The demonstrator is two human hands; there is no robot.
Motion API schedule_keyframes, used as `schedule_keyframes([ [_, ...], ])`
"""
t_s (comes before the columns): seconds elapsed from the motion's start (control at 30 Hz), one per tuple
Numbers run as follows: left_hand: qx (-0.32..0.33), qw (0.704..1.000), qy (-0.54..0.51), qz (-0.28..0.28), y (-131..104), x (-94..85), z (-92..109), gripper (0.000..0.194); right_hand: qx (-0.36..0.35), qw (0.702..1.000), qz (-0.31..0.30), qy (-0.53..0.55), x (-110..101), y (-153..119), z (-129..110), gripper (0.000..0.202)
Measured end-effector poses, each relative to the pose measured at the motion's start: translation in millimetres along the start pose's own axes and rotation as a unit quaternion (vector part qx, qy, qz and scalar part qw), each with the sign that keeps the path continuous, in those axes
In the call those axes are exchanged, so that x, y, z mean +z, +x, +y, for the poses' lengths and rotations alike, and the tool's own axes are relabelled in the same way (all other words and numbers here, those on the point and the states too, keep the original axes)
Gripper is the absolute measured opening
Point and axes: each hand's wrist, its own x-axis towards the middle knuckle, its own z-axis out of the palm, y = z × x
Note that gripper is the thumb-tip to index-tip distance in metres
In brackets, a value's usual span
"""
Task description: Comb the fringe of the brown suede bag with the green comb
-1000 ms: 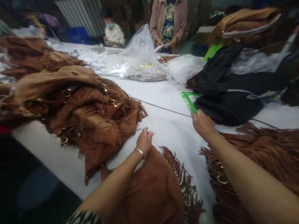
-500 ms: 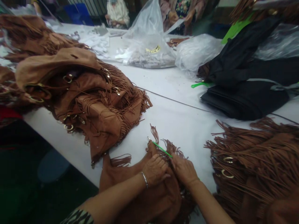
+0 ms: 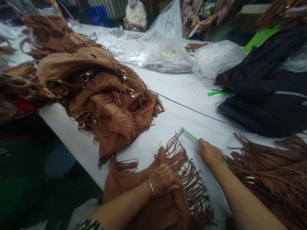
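Observation:
A brown suede-like fringed bag [image 3: 146,204] lies on the white table in front of me. My left hand [image 3: 163,177], with a silver bracelet at the wrist, is on the bag's upper part, fingers curled on the material. My right hand [image 3: 211,151] is closed round the handle of a green comb [image 3: 190,134]. The comb's teeth point down, and its tip is beside the ends of some fringe strands [image 3: 176,137]. More fringe [image 3: 195,188] fans out over the table along the bag's right side.
A heap of brown fringed bags [image 3: 112,118] lies on the left, another fringed bag [image 3: 271,179] at right. Folded black fabric [image 3: 259,111], a second green comb [image 3: 217,93] and clear plastic bags [image 3: 165,48] lie farther back. Two people [image 3: 135,16] work across the table.
My right hand has drawn the comb to the right, away from the bag, and the fringe is now spread outward. My left hand stays on the bag. The view has shifted slightly.

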Motion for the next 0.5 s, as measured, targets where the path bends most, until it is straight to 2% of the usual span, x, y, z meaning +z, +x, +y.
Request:
schedule_keyframes([
  [0.17,-0.006,1.000,-0.017,-0.023,2,-3.5,-2,0.045,0.064,0.998,0.005,-0.022,-39,29,34,0.038],
  [0.27,-0.004,0.999,-0.031,-0.025,3,-6.8,-2,0.044,0.087,0.996,0.034,-0.017,-65,35,39,0.045],
  [0.37,0.001,0.999,-0.029,-0.028,5,-9.4,-3,0.044,0.083,0.995,0.058,0.002,-69,24,11,0.059],
  [0.43,0.003,0.999,-0.024,-0.024,6,-9.6,-3,0.045,0.015,0.999,0.040,0.024,-55,7,-25,0.058],
  [0.5,0.005,1.000,-0.015,-0.015,6,-8.4,-3,0.048,-0.088,0.995,-0.002,0.050,-33,-14,-64,0.041],
])
